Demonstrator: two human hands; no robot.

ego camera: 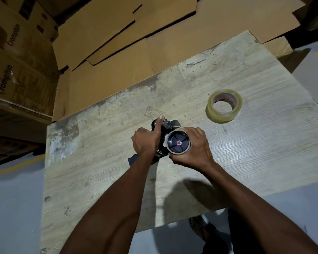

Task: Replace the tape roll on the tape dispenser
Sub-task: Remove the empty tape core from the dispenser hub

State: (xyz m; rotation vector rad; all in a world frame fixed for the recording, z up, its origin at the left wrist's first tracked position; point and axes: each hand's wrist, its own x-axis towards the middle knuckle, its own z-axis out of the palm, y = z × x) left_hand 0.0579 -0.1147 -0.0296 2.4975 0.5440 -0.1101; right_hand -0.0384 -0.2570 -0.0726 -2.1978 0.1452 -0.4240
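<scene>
Black tape dispenser (163,136) is gripped by the left hand (146,142), blade end pointed away; its empty core (178,143) is clasped by the right hand (193,147). Full tape roll (224,106) lies flat nearby.

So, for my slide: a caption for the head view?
Both hands grip the tape dispenser; spare tape roll waits on table.

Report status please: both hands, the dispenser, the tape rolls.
Left hand grips tape dispenser. Right hand wraps the spent core on its hub. Fresh tape roll lies apart on table. Nothing in the way.
</scene>
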